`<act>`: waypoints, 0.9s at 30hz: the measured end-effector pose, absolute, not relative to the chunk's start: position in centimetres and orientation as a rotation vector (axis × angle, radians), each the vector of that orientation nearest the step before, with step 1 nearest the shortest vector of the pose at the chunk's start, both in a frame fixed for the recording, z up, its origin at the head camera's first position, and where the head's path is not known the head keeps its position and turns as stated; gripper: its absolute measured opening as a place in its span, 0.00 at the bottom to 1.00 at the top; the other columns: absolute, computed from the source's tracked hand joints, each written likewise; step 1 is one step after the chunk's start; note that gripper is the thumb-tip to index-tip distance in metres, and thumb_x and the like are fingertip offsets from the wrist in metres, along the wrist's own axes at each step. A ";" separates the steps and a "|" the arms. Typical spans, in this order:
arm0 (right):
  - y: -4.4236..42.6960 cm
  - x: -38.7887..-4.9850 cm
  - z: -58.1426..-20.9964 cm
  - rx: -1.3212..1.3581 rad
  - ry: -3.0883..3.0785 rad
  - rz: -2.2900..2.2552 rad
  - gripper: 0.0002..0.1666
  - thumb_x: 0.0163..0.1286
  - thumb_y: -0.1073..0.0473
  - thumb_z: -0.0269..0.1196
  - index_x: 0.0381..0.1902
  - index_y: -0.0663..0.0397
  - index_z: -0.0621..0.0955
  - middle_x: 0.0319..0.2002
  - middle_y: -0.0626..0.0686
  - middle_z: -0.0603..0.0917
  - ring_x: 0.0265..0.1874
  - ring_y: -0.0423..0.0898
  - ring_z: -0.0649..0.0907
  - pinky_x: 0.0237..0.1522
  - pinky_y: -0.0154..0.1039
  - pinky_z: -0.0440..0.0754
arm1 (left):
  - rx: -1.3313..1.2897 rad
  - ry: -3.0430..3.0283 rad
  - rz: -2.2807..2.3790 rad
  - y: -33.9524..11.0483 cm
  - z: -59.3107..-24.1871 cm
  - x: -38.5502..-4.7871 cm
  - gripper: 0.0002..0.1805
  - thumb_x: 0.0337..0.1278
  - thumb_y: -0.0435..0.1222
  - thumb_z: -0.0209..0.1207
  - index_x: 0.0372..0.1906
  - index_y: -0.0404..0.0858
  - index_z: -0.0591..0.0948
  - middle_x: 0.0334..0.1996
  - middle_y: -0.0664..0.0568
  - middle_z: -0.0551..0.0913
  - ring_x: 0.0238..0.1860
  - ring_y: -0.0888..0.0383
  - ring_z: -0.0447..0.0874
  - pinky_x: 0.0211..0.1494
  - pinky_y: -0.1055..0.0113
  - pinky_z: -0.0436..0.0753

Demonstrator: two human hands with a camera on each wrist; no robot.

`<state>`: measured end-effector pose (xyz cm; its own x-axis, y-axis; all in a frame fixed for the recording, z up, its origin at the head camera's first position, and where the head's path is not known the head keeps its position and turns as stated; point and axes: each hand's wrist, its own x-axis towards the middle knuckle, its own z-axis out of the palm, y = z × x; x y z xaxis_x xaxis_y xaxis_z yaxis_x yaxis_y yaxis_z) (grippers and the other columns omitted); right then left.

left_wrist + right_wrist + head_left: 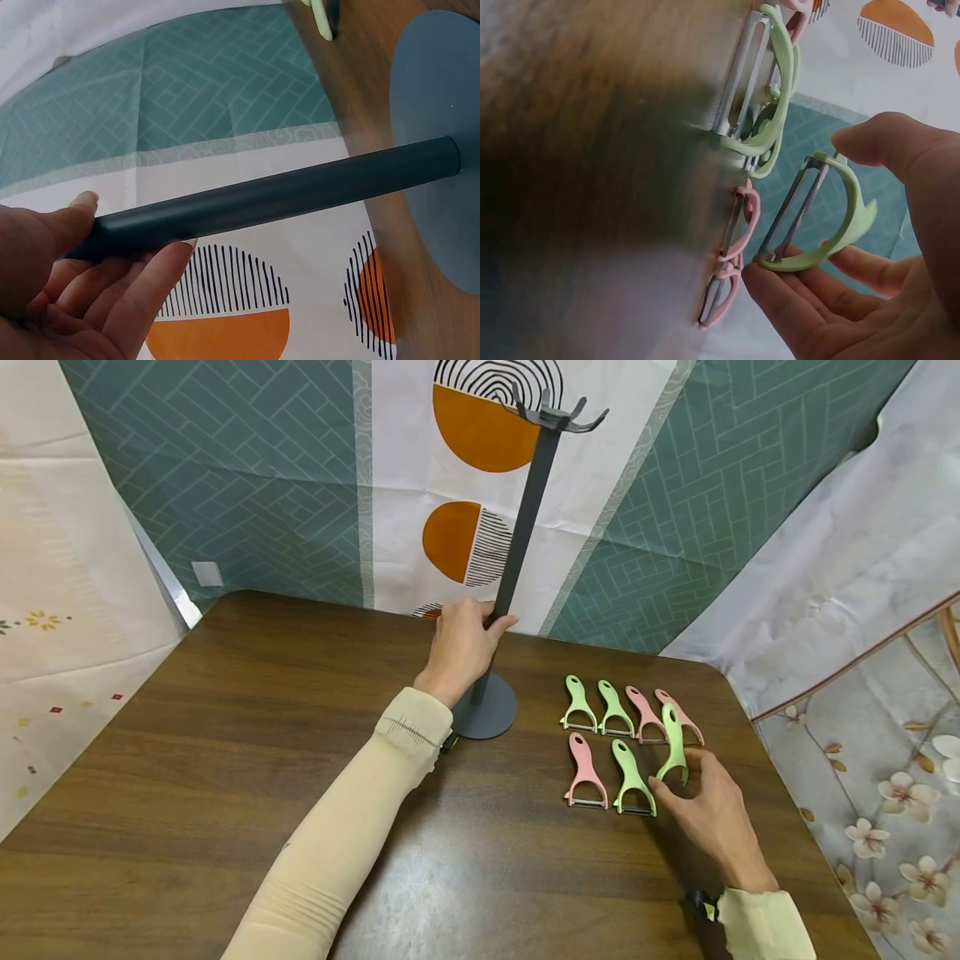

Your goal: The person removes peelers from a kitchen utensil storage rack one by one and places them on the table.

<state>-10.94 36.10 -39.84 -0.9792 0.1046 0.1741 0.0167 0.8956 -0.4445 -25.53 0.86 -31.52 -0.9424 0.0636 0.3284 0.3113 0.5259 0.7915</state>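
Observation:
My left hand (459, 647) holds the dark grey pole of an upright stand (525, 518) low down, thumb on one side and fingers on the other, as the left wrist view shows. The stand has a round base (491, 720) on the table and curved hooks (558, 418) on top. My right hand (708, 802) pinches a green peeler (673, 739) by the two sides of its blade head, handle pointing away. In the right wrist view this peeler (859, 221) is off the table. Beside it lie a green peeler (628, 766) and a pink peeler (582, 768).
Behind these, a back row holds two green peelers, one at the left end (576, 695), and two pink peelers, one at the right end (678, 710), partly hidden. The brown wooden table (225, 735) meets a patterned cloth (292, 510) at the back.

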 end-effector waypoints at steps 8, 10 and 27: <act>36.3 -10.7 -40.1 -0.089 -2.904 0.658 0.38 0.67 0.46 0.70 0.63 0.67 0.72 0.53 0.68 0.80 0.54 0.64 0.79 0.52 0.60 0.74 | -0.317 -2.504 -1.372 0.9 -31.5 -25.5 0.16 0.68 0.47 0.64 0.43 0.38 0.90 0.27 0.50 0.85 0.29 0.54 0.77 0.33 0.63 0.75; 36.3 -10.6 -40.2 -0.096 -2.920 0.648 0.39 0.67 0.46 0.70 0.63 0.69 0.72 0.54 0.69 0.79 0.54 0.64 0.79 0.53 0.61 0.75 | -0.316 -2.505 -1.371 1.0 -31.6 -25.5 0.16 0.68 0.47 0.64 0.43 0.38 0.90 0.27 0.50 0.85 0.28 0.54 0.77 0.33 0.63 0.75; 36.8 -10.1 -40.8 -0.123 -3.034 0.604 0.41 0.67 0.42 0.69 0.61 0.71 0.75 0.52 0.69 0.80 0.53 0.65 0.80 0.52 0.61 0.77 | -0.304 -2.521 -1.355 0.9 -31.5 -25.5 0.17 0.68 0.48 0.63 0.43 0.38 0.90 0.26 0.50 0.85 0.29 0.53 0.78 0.35 0.61 0.77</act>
